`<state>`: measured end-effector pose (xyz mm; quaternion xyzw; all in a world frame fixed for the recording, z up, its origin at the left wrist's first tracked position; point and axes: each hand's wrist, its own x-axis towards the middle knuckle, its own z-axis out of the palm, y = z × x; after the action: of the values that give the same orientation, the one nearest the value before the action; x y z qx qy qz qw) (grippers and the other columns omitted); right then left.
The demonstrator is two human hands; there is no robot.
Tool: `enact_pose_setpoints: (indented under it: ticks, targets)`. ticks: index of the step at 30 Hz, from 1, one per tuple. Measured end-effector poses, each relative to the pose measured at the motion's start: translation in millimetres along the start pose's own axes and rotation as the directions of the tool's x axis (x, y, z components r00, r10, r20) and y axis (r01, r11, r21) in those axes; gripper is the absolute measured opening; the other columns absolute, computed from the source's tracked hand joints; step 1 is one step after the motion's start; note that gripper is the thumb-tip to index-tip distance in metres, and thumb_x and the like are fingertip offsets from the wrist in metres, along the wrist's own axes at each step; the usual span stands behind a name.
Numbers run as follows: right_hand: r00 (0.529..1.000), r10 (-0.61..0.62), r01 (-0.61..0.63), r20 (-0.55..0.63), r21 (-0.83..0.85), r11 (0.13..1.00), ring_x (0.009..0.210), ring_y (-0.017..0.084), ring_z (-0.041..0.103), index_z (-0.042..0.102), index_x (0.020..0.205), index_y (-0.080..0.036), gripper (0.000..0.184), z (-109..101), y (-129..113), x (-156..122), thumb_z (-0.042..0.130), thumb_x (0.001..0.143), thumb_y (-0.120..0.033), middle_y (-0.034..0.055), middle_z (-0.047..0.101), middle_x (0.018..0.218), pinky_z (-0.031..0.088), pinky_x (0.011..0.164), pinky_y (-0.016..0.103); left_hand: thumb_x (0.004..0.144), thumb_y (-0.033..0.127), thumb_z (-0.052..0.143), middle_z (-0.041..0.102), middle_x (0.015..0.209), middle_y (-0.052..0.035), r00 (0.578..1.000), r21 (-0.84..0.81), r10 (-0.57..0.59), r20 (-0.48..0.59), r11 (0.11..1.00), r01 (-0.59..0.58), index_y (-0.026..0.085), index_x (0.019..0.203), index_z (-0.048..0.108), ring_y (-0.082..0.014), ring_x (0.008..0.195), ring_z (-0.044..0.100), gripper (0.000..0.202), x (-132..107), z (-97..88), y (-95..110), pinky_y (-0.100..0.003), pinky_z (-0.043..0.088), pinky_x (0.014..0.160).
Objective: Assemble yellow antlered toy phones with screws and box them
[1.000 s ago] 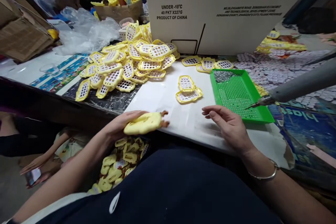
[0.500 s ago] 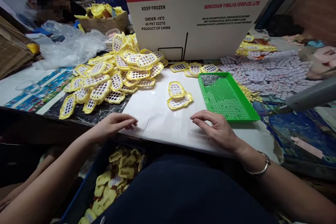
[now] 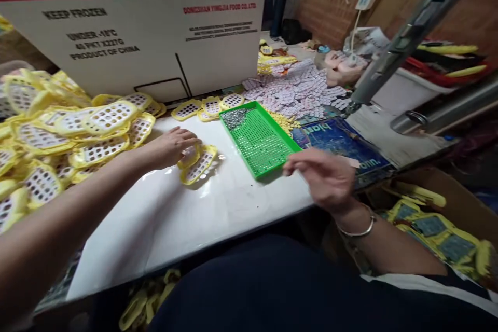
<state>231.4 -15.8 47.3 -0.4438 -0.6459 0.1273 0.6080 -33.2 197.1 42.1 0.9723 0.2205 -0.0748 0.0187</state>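
Note:
My left hand (image 3: 173,148) reaches over two yellow plastic shells with white faces full of holes. Its fingers and thumb close on the edge of the nearer-left shell (image 3: 191,155), partly covering it. The other shell (image 3: 199,167) lies against it on the white tabletop. Blurred by motion, my right hand (image 3: 324,176) hovers by the front right corner of a green perforated tray (image 3: 268,153). Its fingers are bent, but whether anything is between them I cannot make out. A heap of small silver metal pieces (image 3: 235,118) fills the tray's far left corner.
Piled at left are many similar shells (image 3: 101,119). A large white and red carton (image 3: 155,31) stands behind, with several shells (image 3: 212,106) before it. Small white pieces (image 3: 299,88) spread beyond the tray. A grey tool (image 3: 408,36) slants in from the right, above a box of yellow parts (image 3: 431,225).
The view has swung to the right. My left hand has moved from the table's front edge forward to the two shells. The right hand has lifted toward the tray's near corner.

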Motion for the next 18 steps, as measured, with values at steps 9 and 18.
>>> enact_pose_setpoints:
  ticks: [9,18]
  targets:
    - [0.857,0.195,-0.35,-0.477,-0.261,0.9,0.052,0.011,0.053,0.056,0.075,-0.021,0.023,-113.5,111.8,50.7,0.046,0.086,-0.039,-0.0027,0.054,0.061,0.046,0.053,0.026,0.09,0.029,0.039,0.053,0.069,0.0013,0.911,-0.068,-0.372,-0.177,0.928,0.366,0.02,0.068,0.051,-0.0141,0.066,0.046,0.027,-36.7,-12.8,6.5,-0.022,0.035,0.064]
    - [0.921,0.37,-0.227,0.121,-0.606,0.762,0.079,0.019,0.059,0.068,0.066,-0.017,0.008,-81.0,153.0,69.6,0.063,0.072,-0.015,0.0053,0.068,0.078,0.043,0.079,0.033,0.062,0.021,0.079,0.068,0.071,0.0114,0.582,-0.986,-0.797,0.162,-0.102,0.135,0.025,0.076,0.062,-0.0101,0.072,0.059,0.023,-48.8,-26.6,97.2,-0.02,0.049,0.073]
